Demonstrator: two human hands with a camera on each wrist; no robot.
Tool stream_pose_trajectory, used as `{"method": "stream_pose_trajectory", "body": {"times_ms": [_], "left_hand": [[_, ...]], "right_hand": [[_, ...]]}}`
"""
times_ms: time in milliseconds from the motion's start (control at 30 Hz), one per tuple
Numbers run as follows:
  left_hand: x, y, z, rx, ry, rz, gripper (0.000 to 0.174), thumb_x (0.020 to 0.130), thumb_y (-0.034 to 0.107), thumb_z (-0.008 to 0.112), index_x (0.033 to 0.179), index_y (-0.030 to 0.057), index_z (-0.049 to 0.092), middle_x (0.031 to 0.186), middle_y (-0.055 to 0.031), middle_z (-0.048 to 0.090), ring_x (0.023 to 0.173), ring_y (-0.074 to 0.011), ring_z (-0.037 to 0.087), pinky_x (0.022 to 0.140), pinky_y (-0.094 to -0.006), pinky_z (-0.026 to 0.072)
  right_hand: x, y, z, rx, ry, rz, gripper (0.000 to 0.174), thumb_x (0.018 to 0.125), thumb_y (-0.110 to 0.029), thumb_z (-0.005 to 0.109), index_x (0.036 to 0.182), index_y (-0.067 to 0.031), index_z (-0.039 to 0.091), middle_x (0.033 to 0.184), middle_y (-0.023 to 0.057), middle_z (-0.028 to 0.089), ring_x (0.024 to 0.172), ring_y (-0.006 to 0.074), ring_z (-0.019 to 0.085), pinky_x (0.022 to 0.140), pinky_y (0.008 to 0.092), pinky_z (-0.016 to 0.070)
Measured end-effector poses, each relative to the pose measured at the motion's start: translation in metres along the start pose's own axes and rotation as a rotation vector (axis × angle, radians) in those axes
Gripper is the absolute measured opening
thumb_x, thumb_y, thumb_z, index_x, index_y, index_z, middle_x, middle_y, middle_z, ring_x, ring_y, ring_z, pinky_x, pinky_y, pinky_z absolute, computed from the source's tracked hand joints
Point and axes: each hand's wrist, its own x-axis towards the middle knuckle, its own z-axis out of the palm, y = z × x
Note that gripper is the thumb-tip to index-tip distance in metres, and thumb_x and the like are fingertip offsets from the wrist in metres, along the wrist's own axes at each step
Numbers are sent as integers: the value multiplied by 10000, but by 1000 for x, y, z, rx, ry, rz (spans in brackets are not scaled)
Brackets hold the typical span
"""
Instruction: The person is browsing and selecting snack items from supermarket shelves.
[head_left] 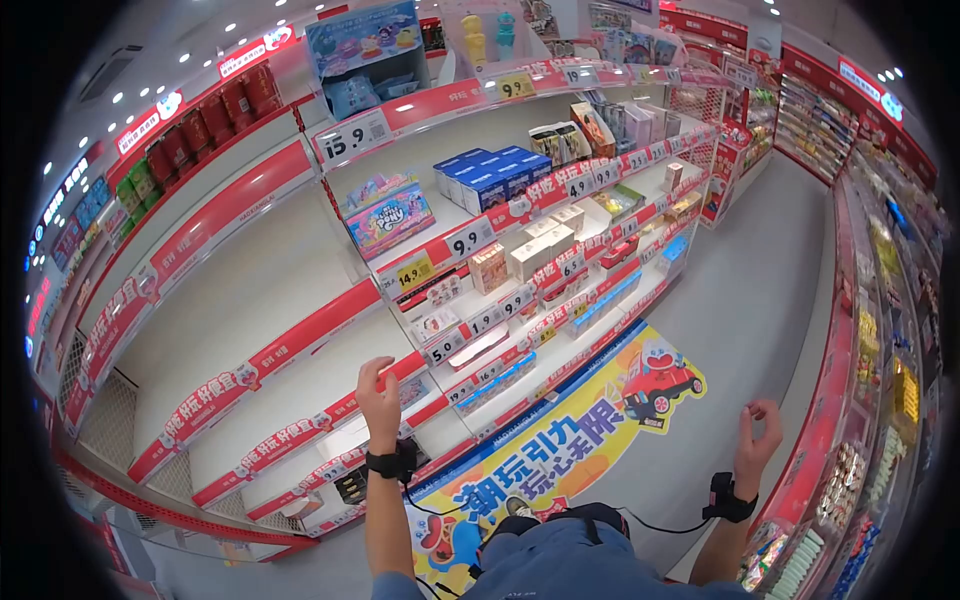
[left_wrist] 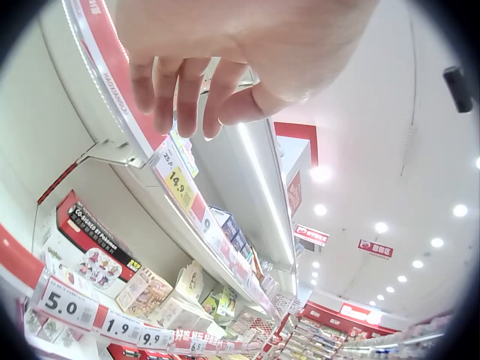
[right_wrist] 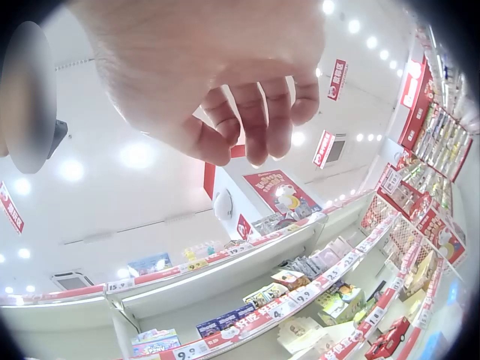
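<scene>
My left hand (head_left: pixel 379 405) is raised in front of the lower shelves at the left, its fingers loosely bent with nothing between them. The left wrist view shows the same hand (left_wrist: pixel 255 45) with its fingers hanging down, close to a red shelf edge (left_wrist: pixel 112 71). On the other side of the aisle, my right hand (head_left: pixel 758 440) hovers near the red-edged right-hand shelf (head_left: pixel 805 455), also holding nothing. Its fingers (right_wrist: pixel 256 124) curl loosely in the right wrist view. Nearest the left hand are a small white box (head_left: pixel 434 324) and shelf price labels (head_left: pixel 485 317).
A My Little Pony box (head_left: pixel 390 222) and blue boxes (head_left: pixel 485 190) stand on the middle shelf, with white cartons (head_left: pixel 542 250) below. Long bare shelves (head_left: pixel 240 290) run at the left. A yellow floor sticker (head_left: pixel 560 430) lies in the aisle. Packed goods (head_left: pixel 840 490) line the right side.
</scene>
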Motion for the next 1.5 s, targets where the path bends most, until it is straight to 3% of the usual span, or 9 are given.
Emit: {"method": "stream_pose_trajectory", "body": {"times_ms": [67,100,200,533,700,833,1033,1200,1500], "left_hand": [[-9,27,9,33,78,120,246,769,5,559,998,35,643,1178,-131,566,1137,-299,508,971,-399,388],[102,8,0,116,131,272,246,767,-1,557,997,29,640,1172,-133,565,1126,-305,514,960,-395,398],[111,12,23,281,255,365,245,766,-17,557,998,11,630,1163,-143,562,1086,-319,534,913,-383,437],[234,12,29,330,455,76,471,862,151,646,1262,-38,484,1132,-197,621,945,-258,642,776,-342,506],[247,-15,29,320,372,-58,400,864,198,637,1159,-57,549,925,-195,674,783,-281,670,658,-351,516],[248,-19,35,406,368,-99,270,884,146,578,1045,-71,579,816,-216,658,689,-308,654,617,-361,495],[250,-26,36,565,365,-46,182,893,89,535,899,-93,539,706,-257,587,636,-406,583,577,-423,444],[251,-20,38,467,361,-33,205,913,91,526,811,-86,509,673,-261,561,614,-408,555,554,-427,418],[249,-33,27,473,316,-120,221,910,105,551,793,-77,509,724,-256,578,642,-379,574,600,-417,459]], "right_hand": [[9,9,-8,-4,-30,-28,38,827,7,542,825,14,505,760,67,496,717,164,443,693,292,379],[29,-7,95,83,26,1,38,829,7,541,822,16,504,761,69,501,714,163,447,686,289,382],[57,18,132,93,-73,-58,60,847,3,532,799,25,505,765,80,522,701,160,468,654,281,394],[174,16,335,360,-278,-219,51,861,0,552,835,44,551,820,141,570,759,278,550,702,342,436],[213,-6,411,501,-426,-316,25,831,20,570,850,37,571,855,138,586,799,277,563,730,344,441],[236,-45,453,517,-394,-504,96,792,18,597,888,22,608,956,135,600,905,277,562,800,351,437],[254,-87,506,475,-368,-594,592,783,-119,642,1333,-31,444,1424,155,408,1339,302,336,1052,428,220],[253,-104,528,295,-418,-652,565,797,-218,654,1309,-54,482,1392,122,442,1337,284,337,1055,435,148],[253,-110,527,300,-395,-599,528,772,-264,691,1249,-97,537,1313,73,499,1286,242,388,1001,435,196]]}}
